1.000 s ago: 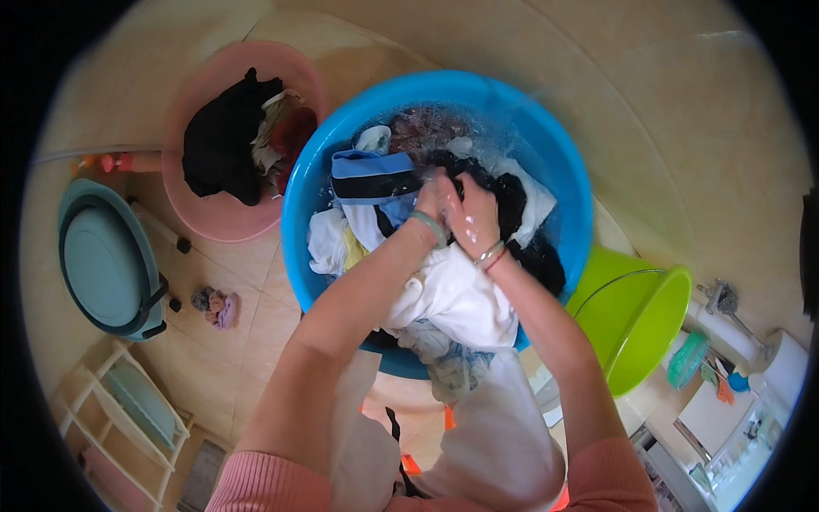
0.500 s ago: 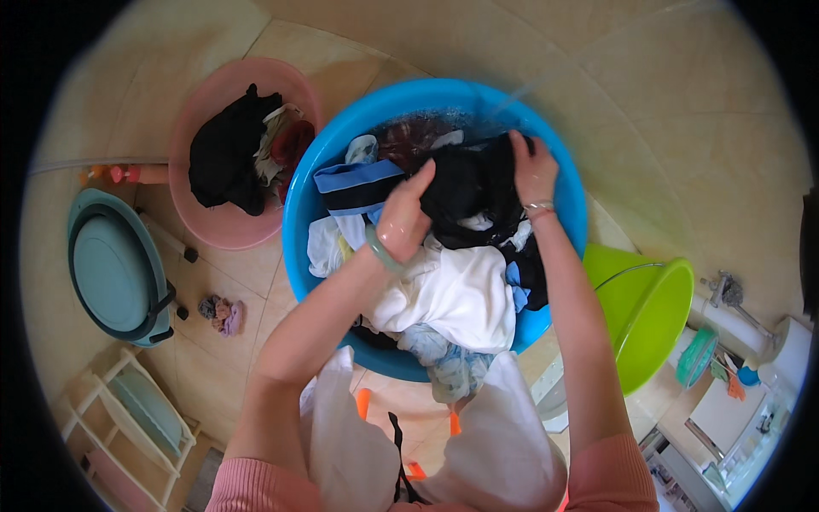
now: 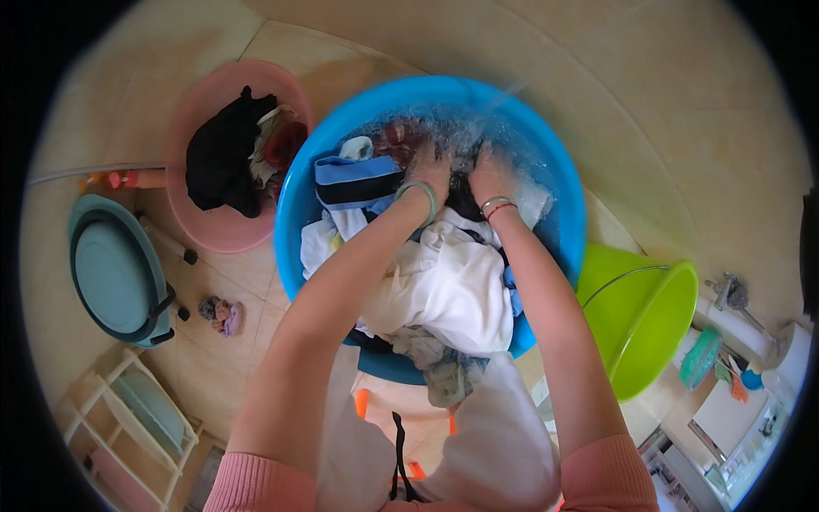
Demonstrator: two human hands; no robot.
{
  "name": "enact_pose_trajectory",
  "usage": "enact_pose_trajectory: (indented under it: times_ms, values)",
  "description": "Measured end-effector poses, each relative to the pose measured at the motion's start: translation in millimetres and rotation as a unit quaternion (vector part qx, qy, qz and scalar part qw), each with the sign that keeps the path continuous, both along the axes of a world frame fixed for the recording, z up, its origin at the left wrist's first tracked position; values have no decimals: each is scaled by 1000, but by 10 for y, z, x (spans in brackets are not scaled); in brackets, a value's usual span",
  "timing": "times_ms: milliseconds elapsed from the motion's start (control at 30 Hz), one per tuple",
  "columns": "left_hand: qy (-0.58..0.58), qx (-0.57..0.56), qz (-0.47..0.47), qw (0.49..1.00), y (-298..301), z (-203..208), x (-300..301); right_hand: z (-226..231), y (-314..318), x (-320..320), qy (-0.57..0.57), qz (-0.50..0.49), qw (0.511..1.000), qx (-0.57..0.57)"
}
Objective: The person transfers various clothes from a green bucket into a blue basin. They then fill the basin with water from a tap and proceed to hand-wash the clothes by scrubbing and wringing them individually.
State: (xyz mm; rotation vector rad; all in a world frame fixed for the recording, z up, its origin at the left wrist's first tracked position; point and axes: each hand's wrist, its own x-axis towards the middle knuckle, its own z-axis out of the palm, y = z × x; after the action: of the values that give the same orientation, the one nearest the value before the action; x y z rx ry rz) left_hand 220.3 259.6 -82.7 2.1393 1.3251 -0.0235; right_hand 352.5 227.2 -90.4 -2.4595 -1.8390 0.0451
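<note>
Both my hands are down in the splashing water at the far side of a big blue tub [image 3: 294, 205]. A wet black garment [image 3: 462, 198] shows between them, mostly under water. My left hand [image 3: 432, 171] grips it from the left, my right hand [image 3: 490, 175] from the right; spray blurs the fingertips. Closer to me, a white garment [image 3: 452, 294] is heaped across the tub. Left of my left hand lies a blue-and-black striped cloth [image 3: 358, 181]. A dark red cloth [image 3: 401, 141] is partly under water near the far rim. Greyish wet cloth [image 3: 450, 384] hangs over the near rim.
A pink basin [image 3: 192, 224] with dark clothes stands at the left. Beyond it are a folded teal basin [image 3: 111, 273], hair ties [image 3: 223, 314] on the floor and a white rack [image 3: 141, 410]. A lime-green bucket [image 3: 640, 324] tilts at the right, near a tap [image 3: 727, 292].
My hands have come closer together and pushed the black garment down from above the pile into the water. Water now splashes up around them.
</note>
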Motion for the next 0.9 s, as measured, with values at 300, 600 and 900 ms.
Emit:
enact_pose_trajectory:
  times_ms: [300,600,900]
  values:
    - [-171,-13,72,983,122,-248,-68,195,58,0,146,-117,979,-83]
    - [-561,-393,445,577,-416,962,-270,1661,-380,-304,813,-106,533,207]
    - [-588,-531,450,411,-400,1219,-320,1881,-873,-332,799,-80,563,196]
